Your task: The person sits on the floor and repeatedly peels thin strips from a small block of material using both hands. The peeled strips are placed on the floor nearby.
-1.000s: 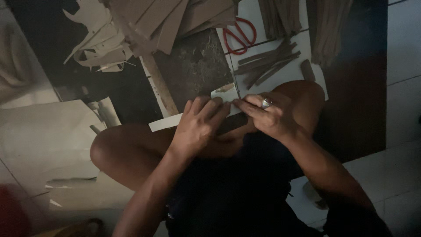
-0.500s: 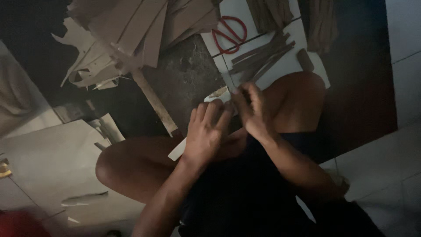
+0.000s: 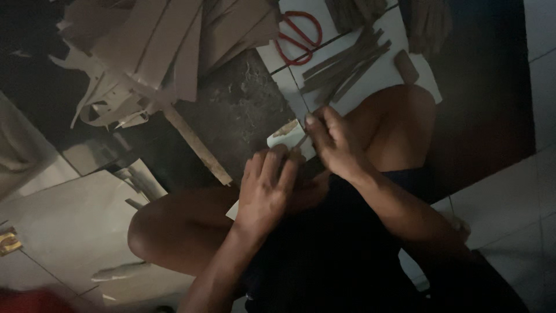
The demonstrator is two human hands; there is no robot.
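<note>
1. While pressed flat, fingers spread, the left hand (image 3: 267, 188) pins a pale card piece (image 3: 288, 139) at frame centre, over the lap.
2. Right hand (image 3: 335, 142) pinches that card's upper edge.
3. Red scissors (image 3: 298, 36) lie well apart, at the top.

Bare arms; dark shorts (image 3: 324, 255)

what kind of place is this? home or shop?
Likely a home floor used for craft work, though a small workshop is possible: white floor tiles, a heap of cut cardboard pieces, red-handled scissors, and thin brown strips laid out.
</note>
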